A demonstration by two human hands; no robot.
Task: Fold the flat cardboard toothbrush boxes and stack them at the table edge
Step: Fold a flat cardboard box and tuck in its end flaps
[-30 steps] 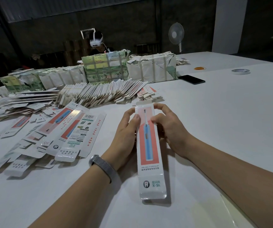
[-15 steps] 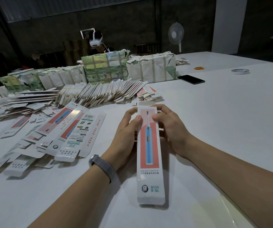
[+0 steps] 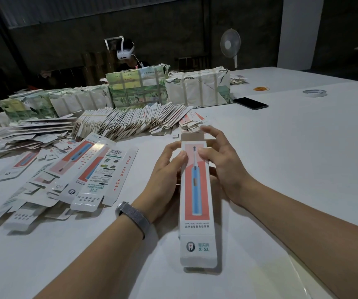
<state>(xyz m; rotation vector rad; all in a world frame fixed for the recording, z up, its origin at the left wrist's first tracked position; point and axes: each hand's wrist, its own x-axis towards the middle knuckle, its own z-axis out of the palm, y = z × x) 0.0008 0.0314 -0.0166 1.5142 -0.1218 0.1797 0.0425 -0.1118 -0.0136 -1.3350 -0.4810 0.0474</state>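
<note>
Both hands grip 1 folded toothbrush box [image 3: 196, 190] at its far end – left hand [image 3: 165, 175], right hand [image 3: 221, 167] – above a white table [image 3: 292, 169]. Flat boxes [image 3: 87, 169] lie left of the left hand; wrapped bundles [image 3: 197, 89] sit beyond, against a dark wall.

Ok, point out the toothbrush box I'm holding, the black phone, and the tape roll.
toothbrush box [image 3: 196, 190], head view, on its red front panel.
black phone [image 3: 250, 103], head view, middle of its screen.
tape roll [image 3: 314, 93], head view, on its near rim.
</note>
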